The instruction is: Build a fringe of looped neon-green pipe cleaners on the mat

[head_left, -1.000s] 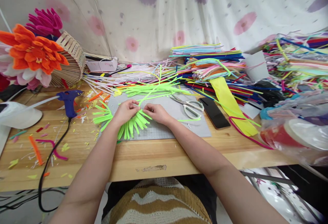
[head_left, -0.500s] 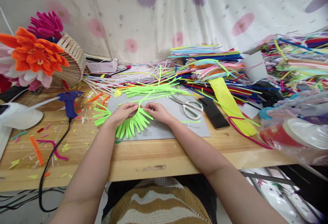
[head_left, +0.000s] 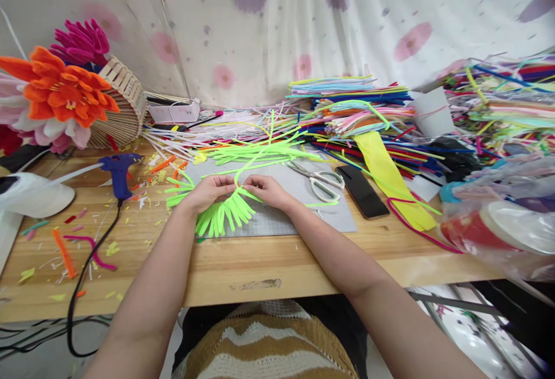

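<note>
A fringe of neon green pipe cleaners, looped side by side, fans out below my fingers over the grey cutting mat. My left hand pinches its upper edge, and part of the fringe sticks out on the far side of that wrist. Close beside it, my right hand has its fingertips closed on the green pipe cleaner at the fringe's right end. One long green stem rises between the two hands toward a loose pile of green pipe cleaners behind them.
Scissors and a black phone lie right of my hands. To the left are a blue glue gun with its cord and scattered scraps. Bundled pipe cleaners line the back. An orange flower stands in a basket at left.
The fringe has shifted slightly: its left part sits a little further right, and its right end is drawn in under my fingers. Both hands stay in nearly the same place.
</note>
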`<state>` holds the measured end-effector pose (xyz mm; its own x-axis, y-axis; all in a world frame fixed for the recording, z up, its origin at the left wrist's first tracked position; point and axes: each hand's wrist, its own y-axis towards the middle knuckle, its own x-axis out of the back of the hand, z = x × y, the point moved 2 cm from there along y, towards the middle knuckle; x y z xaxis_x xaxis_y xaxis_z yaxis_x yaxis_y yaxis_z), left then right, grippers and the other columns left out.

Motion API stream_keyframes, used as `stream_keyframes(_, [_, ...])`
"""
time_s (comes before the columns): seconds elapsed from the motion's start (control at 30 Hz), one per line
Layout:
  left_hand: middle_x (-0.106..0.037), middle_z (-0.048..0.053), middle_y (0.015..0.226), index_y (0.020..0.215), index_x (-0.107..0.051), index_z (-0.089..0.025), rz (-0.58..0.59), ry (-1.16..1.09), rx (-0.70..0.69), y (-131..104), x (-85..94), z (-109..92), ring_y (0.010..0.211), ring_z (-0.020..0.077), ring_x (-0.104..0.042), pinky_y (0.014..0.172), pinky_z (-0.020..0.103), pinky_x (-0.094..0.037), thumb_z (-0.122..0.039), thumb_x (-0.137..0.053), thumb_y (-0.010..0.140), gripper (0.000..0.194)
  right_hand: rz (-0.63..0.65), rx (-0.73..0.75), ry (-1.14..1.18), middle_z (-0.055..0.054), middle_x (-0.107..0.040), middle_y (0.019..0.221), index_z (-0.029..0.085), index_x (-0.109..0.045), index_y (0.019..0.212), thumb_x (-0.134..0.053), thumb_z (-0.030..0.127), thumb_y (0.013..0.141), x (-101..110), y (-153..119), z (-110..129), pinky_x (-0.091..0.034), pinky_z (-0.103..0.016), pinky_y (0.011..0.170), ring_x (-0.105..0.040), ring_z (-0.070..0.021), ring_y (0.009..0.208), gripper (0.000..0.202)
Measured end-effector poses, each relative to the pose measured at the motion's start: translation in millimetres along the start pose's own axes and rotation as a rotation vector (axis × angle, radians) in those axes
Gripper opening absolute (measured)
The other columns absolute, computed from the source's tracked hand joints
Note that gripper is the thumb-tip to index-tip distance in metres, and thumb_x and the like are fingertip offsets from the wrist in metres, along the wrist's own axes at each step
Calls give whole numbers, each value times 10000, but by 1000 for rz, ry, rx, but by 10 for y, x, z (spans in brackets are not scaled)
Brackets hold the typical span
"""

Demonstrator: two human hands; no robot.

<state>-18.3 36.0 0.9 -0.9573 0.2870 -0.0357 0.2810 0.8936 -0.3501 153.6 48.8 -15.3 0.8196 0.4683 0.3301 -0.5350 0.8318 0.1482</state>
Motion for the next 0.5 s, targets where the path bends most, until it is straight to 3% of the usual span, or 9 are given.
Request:
stream_keyframes(0.23, [-587,-19,638,781,-629,-142,-105,46,-20,7,-22,-30,502,47,-494,478,161,-357,-379,-757,507,385,-32,-2,-47,21,-507,631,136,-554,711,-497,382,759,39,-20,44,-334,-193,562,-418,-70,584,258])
stream_keyframes(0.5, [-602,-1,706,838,-607,-158,-37,-24,-79,-13,20,-8,570,79,-536,516,185,-405,-346,-768,504,417,8,-25,86,28,-466,622,145,-535,714,-505,462,735,18,-7,43,-331,-197,537,-387,-69,569,320])
